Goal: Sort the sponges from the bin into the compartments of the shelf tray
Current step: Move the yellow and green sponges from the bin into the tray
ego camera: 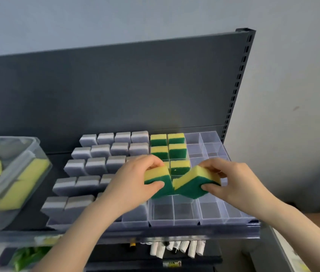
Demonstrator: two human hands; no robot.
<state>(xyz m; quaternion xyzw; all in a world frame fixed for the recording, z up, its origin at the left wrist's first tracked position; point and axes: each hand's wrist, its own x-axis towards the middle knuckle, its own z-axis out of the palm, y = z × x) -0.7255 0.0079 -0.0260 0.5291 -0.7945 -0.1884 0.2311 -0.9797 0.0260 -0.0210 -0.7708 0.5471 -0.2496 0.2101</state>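
Two rectangular yellow foam sponges with green scouring backs are held above the middle of the clear plastic compartment tray (174, 222), their inner corners touching. The left sponge (156, 178) sits in the left hand (133, 181), whose grip is clamped on it, thumb under the green face, fingers over the yellow top. The right sponge (194, 182) is tilted and clamped the same way in the right hand (231, 179). At 12 o'clock from them, more yellow-and-green stored sponges (168, 147) stand on edge in two columns of cells. From 9 to 11 o'clock, grey-and-white stored sponges (96, 165) fill the tray's left columns; the left forearm (88, 222) crosses over the nearest of these. See-through cells lie open at 6 o'clock and from 1 to 4 o'clock, up to the tray's right rim. Far out at 9 o'clock, a clear plastic bin (31, 152) holds plain yellow sponges (27, 173). The tray rests on a dark shelf (59, 158) with a dark grey back panel (116, 85) and a slotted upright (241, 75); a pale wall (292, 95) is behind.
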